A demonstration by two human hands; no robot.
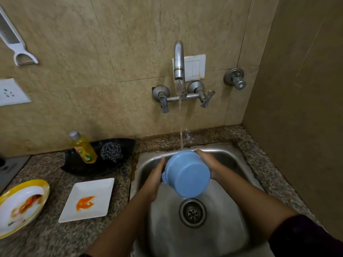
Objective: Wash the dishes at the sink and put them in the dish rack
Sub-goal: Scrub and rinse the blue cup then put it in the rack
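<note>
A light blue cup (186, 174) is tilted over the steel sink (228, 216), its base toward me and its mouth toward the wall, under the water running from the tap (179, 60). My left hand (155, 179) holds its left side. My right hand (209, 163) grips the right side near the rim, fingers partly hidden behind the cup. A white square plate (88, 200) with an orange stain and a yellow-rimmed round plate (20, 206) with food smears lie on the granite counter to the left.
A black tray (78, 165) behind the square plate holds a yellow dish soap bottle (83, 147) and a steel scrubber (111, 152). The drain (192, 212) sits mid-sink. A wall stands close on the right; a socket (11, 92) and a grater (13, 38) are on the left wall.
</note>
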